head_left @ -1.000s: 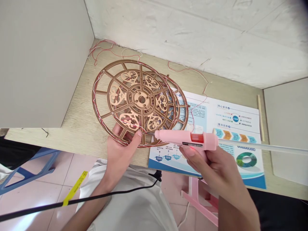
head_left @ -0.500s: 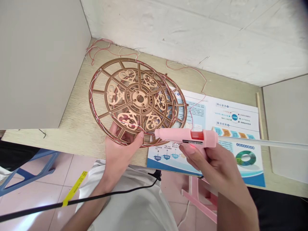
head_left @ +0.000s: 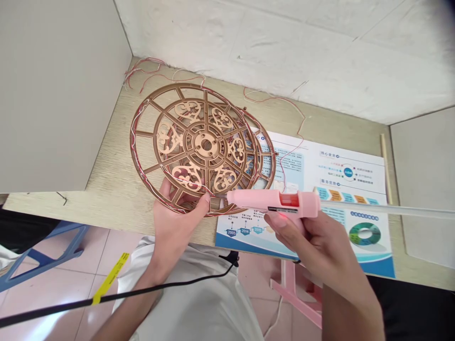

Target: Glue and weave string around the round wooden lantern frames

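Note:
My left hand grips the near rim of a brown openwork wheel frame, thumb on top and fingers underneath. The frame is tilted and lies over at least one similar frame. Red and white wires run along its rim and cross near my left thumb. In my right hand is a pink glue gun, pointing left, its nozzle by the wire at my left thumb tip. A long clear glue stick sticks out of its back. A red light glows by my right thumb.
A printed board lies under the glue gun on the wooden table. Loose wires trail along the wall. Grey panels stand at both sides. A black cable with a yellow tag crosses in front of me.
Both hands keep their grips and almost the same places. The nozzle has shifted very slightly left, and the view has moved a little.

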`<state>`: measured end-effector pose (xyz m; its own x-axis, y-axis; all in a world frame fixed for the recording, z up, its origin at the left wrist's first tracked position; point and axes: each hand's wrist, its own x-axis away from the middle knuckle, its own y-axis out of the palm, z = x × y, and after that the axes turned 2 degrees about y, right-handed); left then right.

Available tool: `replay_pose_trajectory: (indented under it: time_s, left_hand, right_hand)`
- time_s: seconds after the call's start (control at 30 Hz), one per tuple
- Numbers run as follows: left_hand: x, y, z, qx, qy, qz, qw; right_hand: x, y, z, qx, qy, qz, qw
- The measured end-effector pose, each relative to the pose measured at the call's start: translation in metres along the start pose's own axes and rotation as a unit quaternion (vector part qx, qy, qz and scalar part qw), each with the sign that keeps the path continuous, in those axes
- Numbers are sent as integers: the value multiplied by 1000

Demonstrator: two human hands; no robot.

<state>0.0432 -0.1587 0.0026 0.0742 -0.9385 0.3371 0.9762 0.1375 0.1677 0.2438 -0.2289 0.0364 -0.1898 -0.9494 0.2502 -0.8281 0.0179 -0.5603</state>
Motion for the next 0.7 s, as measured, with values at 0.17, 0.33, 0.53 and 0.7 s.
replay_pose_trajectory:
  time_s: [0.17, 0.33, 0.53, 0.7]
  left_hand:
    - [-1, -1, 1, -10, -12, 1, 1000]
    - [-1, -2, 1, -10, -11, -3, 1000]
    - [-3, -1, 0, -17, -4, -4, 1000]
    - [-3, -2, 0, -20, -5, 0, 1000]
  right_hand:
    - [-11, -1, -2, -44, -19, -33, 998]
    - [-17, -6, -2, -30, -24, -42, 998]
    - [-15, -8, -2, -9, -4, -44, 999]
    - [-15, -6, -1, -18, -12, -45, 999]
